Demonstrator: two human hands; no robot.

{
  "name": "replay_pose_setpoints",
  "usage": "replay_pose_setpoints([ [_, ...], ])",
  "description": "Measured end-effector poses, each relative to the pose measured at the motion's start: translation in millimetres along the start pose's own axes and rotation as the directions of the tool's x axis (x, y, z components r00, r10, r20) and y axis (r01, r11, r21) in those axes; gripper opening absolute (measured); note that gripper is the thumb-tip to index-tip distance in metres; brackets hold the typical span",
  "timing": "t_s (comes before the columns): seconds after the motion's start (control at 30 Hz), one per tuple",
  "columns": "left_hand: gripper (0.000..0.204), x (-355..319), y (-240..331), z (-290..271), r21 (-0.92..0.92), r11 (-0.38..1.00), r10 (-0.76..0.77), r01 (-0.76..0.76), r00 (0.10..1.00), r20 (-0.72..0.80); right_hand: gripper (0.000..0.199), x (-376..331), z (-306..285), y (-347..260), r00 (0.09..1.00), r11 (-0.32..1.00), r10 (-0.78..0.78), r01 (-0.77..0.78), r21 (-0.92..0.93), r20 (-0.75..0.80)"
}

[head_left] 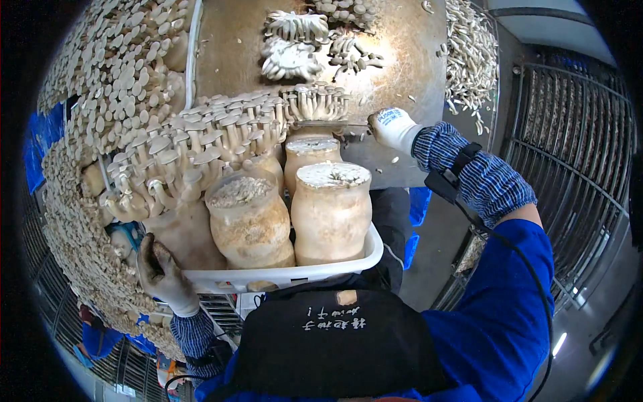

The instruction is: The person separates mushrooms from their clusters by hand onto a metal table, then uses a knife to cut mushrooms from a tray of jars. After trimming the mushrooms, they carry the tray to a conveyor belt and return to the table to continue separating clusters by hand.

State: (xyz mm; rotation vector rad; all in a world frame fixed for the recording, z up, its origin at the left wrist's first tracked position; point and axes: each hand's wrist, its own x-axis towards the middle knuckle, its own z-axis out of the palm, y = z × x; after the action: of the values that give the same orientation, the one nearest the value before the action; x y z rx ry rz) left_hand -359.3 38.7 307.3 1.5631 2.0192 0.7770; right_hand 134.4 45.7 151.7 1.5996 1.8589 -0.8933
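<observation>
A white plastic crate (pixel 335 271) is held against the person's body, its near left corner supported by the left hand (pixel 163 275), which is gloved in soiled white fabric; the grip there is clenched on the crate's rim. Inside the crate, several tan, rounded cultivation bottles (pixel 331 214) are stood upright and packed touching one another. Two of the nearer bottles are seen with bare, pale, crumbly tops, while those to the left and at the back are topped with dense clusters of mushrooms (pixel 201 144), long-stemmed and cream-coloured with small beige caps, splayed outward over the crate's edge. The right hand (pixel 394 127), in a cleaner white glove, is stretched out beyond the crate, and a thin knife (pixel 328 124) is grasped in its grip, the blade laid level under the cluster on the rearmost bottle. Beyond, cut mushroom bunches (pixel 295 43) are lying on a metal surface (pixel 402 60), and loose heaps of mushrooms (pixel 114 60) are piled at the left and at the far right.
</observation>
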Motion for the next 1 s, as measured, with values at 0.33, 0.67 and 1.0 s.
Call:
replay_pose_setpoints([
  [0.33,0.024,-1,-2,0,0.126,0.989,0.09,-0.077,0.991,-0.099,0.024,98,80,-20,0.986,0.995,0.0,0.017,0.098,-0.169],
  [0.67,0.027,-8,-8,-6,-0.046,0.999,0.019,-0.02,1.0,-0.021,0.018,52,31,11,0.936,0.979,0.177,-0.136,0.152,-0.304],
  [1.0,0.022,-11,-8,-17,-0.153,0.971,0.183,-0.183,0.983,-0.013,0.015,-123,-18,-50,0.873,0.968,0.007,0.115,0.221,-0.487],
])
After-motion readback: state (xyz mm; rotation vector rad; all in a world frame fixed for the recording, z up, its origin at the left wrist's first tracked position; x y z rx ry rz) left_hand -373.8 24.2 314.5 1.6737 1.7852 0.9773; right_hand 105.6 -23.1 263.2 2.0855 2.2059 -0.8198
